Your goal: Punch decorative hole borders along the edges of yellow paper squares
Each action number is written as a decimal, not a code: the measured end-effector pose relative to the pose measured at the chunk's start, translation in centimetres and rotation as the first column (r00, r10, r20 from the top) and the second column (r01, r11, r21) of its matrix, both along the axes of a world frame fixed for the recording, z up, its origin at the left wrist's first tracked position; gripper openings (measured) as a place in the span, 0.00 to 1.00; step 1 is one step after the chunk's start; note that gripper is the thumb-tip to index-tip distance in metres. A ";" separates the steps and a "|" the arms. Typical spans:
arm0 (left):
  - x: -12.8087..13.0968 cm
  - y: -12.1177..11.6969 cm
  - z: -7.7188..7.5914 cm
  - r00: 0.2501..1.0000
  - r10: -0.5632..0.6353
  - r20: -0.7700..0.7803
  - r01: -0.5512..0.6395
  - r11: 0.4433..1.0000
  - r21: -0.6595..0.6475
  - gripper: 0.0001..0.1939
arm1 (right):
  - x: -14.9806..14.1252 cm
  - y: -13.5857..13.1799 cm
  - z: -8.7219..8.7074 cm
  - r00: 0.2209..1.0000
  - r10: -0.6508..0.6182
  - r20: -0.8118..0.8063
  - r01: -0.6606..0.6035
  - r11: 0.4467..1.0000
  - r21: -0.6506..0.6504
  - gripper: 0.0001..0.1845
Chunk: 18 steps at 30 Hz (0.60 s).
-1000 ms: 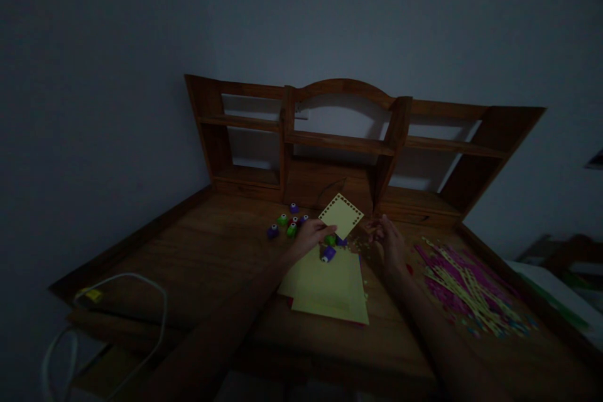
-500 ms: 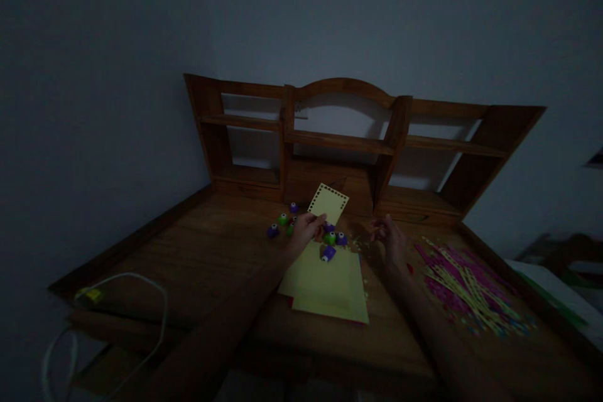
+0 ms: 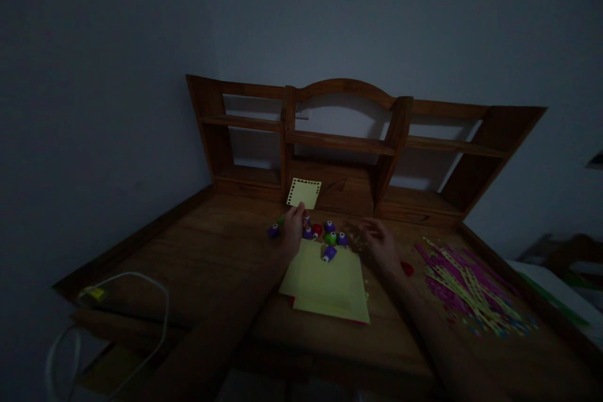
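My left hand pinches the lower edge of a pale yellow sheet of paper, held up above the desk. A row of dark punched shapes runs along its top and left edges. My right hand hovers over small paper scraps, its fingers loosely apart and holding nothing that I can see. Between the hands stand several small craft punches, among them a green punch and a red punch. One purple punch lies tilted on a stack of yellow paper. My left hand partly hides other punches.
Pink and yellow punched paper strips lie heaped on the right side of the wooden desk. A red piece rests beside my right forearm. Wooden shelves stand at the back. A white cable loops over the left front edge.
My left hand has moved left with the yellow sheet, which now sits more upright, and more punches show. My right hand has shifted slightly left and down.
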<state>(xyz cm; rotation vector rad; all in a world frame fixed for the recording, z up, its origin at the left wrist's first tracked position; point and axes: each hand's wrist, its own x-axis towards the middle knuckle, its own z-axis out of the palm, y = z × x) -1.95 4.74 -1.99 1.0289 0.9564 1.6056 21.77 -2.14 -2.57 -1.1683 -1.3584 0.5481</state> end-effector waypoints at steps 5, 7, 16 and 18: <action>-0.2 0.6 -0.5 0.999 0.045 -0.014 -0.045 0.999 -0.003 0.22 | -0.8 -0.1 -1.1 0.933 0.182 0.311 -0.189 0.982 -0.007 0.24; -0.2 0.6 -0.5 0.999 0.048 -0.020 -0.048 0.999 -0.005 0.22 | -0.9 -0.3 -1.2 0.882 0.217 0.418 -0.233 0.972 -0.014 0.25; 0.2 -0.3 -0.1 0.999 -0.004 -0.036 0.004 1.000 -0.013 0.22 | -0.8 -0.4 -0.9 0.805 0.236 0.545 -0.281 0.960 0.000 0.17; 0.2 -0.3 0.0 0.999 0.005 -0.032 -0.005 1.000 0.000 0.22 | -0.8 -0.3 -0.8 0.814 0.223 0.536 -0.266 0.964 0.002 0.15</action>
